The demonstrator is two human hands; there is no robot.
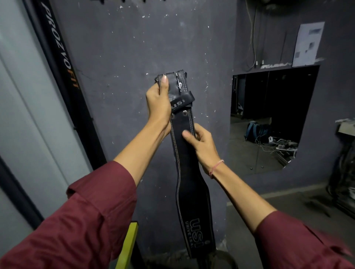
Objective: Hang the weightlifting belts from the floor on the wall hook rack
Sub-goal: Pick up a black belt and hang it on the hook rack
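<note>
I judge this as the lift-to-hook step: one belt is off the floor and held up against the scuffed dark grey wall (134, 48), not yet hung. The wall hook rack (123, 1) shows only as a few dark prongs at the very top edge, well above my upper grip, so the next move calls for raising the buckle end higher and finding a hook for it — I cannot tell from here which prong is free.

The long black leather weightlifting belt with pale double stitching (184, 146) hangs upright between my two grips and runs on down below the lower one, widening into the back pad printed with USI lettering; its bottom end sinks out of view near a dim round thing I cannot make out.

My left hand (158, 103) is clenched around the folded top end, thumb pressed flat on the face of the leather. My right hand (199, 142) pinches the narrow strap just below the left, fingers wrapped behind and thumb across the front.

Just beside the left thumb sits the metal buckle prong (178, 82), and below it a black keeper loop (181, 100), then two rivets.
</note>
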